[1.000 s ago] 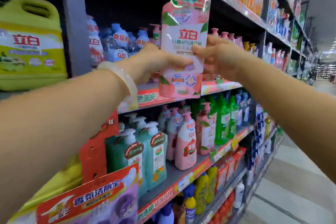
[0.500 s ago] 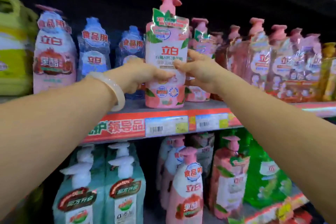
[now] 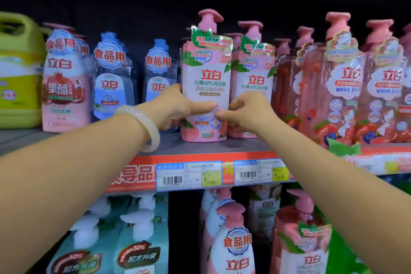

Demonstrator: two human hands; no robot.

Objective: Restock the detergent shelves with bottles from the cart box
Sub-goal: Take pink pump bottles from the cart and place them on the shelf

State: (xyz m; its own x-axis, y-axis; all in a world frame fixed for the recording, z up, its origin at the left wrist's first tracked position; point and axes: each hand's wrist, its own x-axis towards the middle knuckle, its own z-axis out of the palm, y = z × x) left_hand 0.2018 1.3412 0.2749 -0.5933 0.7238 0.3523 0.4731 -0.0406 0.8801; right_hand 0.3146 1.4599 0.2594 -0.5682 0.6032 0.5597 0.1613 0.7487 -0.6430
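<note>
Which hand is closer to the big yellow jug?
Left. The left hand grips the left side of the pink bottle, on the side toward the jug at the shelf's far left. The right hand is on the bottle's other side, farther away.

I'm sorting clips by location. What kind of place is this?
Most likely a supermarket detergent aisle: rows of pump bottles, a shelf edge with a barcoded price tag, and both hands setting a pink peach bottle in place.
</note>
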